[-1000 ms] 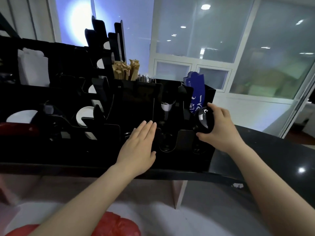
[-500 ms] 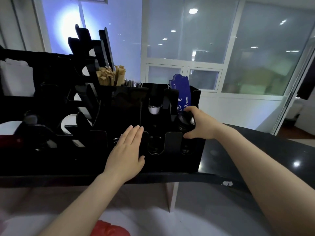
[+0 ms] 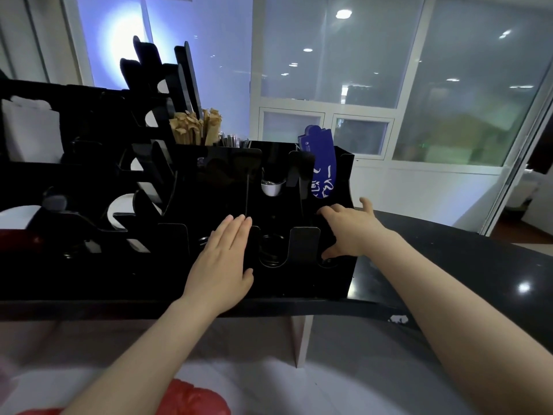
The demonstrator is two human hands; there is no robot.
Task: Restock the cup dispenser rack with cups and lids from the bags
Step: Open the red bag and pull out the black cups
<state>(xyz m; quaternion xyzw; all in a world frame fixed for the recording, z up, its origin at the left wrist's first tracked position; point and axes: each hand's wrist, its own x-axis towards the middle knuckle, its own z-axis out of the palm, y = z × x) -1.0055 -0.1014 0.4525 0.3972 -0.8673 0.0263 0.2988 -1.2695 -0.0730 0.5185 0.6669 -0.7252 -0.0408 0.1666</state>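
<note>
I see a glossy black stone counter (image 3: 466,265) curving off to the right, its front edge running across the view with one chipped white spot on the lip. Behind it stand white-framed frosted glass partitions (image 3: 335,61) and a bright bluish window at the far left. On the counter sits the black acrylic cup dispenser rack (image 3: 344,277), its right wall ending well short of the counter's end, so bare polished surface lies open to the right of it. In its upper compartments I make out a bundle of brown paper-wrapped sticks (image 3: 194,127), a blue sign with white lettering (image 3: 321,166) and a small silver cup (image 3: 270,187); white round cups (image 3: 119,208) show through the slots further left. My left hand (image 3: 223,262) lies flat on the rack's front panel, fingers straight and together, grasping nothing. My right hand (image 3: 348,229) is at the rightmost slot, fingers reaching into the opening and thumb low at the front; I cannot tell whether it grasps anything inside. A red plastic bag (image 3: 191,398) lies below, at the bottom edge.
</note>
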